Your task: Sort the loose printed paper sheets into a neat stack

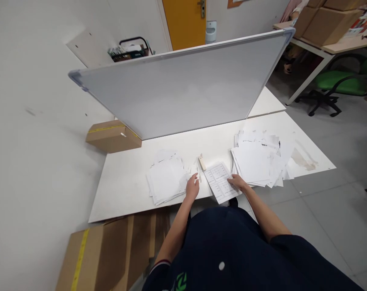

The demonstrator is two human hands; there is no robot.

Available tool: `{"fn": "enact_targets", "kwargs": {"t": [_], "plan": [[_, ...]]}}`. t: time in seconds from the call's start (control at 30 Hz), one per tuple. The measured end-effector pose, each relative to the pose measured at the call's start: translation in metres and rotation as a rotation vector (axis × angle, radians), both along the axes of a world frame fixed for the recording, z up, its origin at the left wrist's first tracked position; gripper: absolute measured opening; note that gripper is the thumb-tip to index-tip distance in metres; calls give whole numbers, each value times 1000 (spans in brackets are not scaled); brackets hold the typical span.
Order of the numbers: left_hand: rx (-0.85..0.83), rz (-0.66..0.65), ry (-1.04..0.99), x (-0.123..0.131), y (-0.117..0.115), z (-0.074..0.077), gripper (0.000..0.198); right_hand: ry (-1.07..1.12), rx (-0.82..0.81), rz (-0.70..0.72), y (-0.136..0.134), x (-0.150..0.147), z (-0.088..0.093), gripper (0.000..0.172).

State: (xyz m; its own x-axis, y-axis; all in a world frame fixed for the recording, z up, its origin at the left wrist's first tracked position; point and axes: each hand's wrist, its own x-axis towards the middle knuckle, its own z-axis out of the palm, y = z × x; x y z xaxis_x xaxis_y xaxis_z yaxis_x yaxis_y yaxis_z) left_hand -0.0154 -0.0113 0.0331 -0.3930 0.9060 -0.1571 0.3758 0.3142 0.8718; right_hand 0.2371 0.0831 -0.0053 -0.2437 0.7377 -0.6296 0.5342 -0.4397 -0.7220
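A printed sheet of paper (221, 184) with table-like boxes lies at the table's front edge, its near corner sticking out past it. My right hand (237, 182) grips its right side between thumb and fingers. To the left, my left hand (192, 187) is beside the right edge of a loose paper stack (166, 180), fingers apart and nothing visible in them. Small paper scraps lie around its fingertips. Just beyond the printed sheet rests a small cream-coloured oblong object (202, 163), its kind unclear. A larger untidy pile of papers (254, 161) is right of my right hand.
A whiteboard (183, 85) stands upright along the back of the white table (119, 182). One cardboard box (113, 137) sits at the table's left end; more boxes (110, 250) are below at the left. A green chair (338, 83) and another desk (331, 47) stand at the right.
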Motion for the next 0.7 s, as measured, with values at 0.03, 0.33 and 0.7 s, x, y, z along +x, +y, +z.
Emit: {"fn": "enact_targets", "kwargs": {"t": [0.03,0.33,0.7], "plan": [[-2,-42,44,1,4,1,41,-13,12,-5,0,-2,-2,18],[-391,-403,525,11,34,6,58,-34,25,-22,2,-15,-10,16],[-454,-379,512,17,34,3,64,-16,16,-15,-1,-17,-4,17]]}}
